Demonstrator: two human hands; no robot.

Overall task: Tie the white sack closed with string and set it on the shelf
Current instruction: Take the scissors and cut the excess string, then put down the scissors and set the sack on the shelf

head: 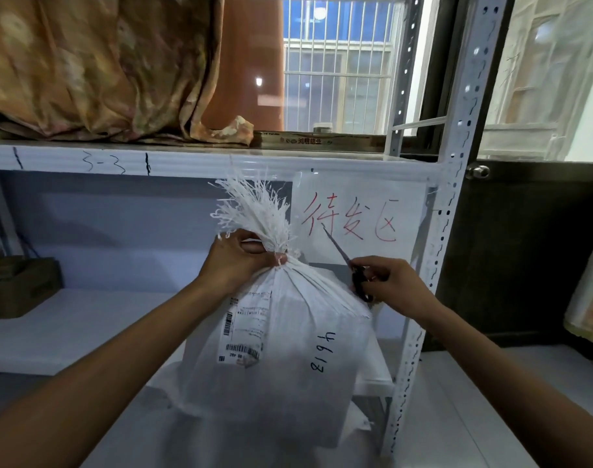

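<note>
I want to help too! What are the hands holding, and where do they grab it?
The left hand grips the sack at its gathered neck. The right hand holds scissors by the handles.

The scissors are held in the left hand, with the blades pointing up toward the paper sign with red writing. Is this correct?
Not quite: the scissors are in the right hand, not the left, as the head view shows. The left hand grips the tied neck of the white sack. The blades do point up toward the paper sign with red writing.
</note>
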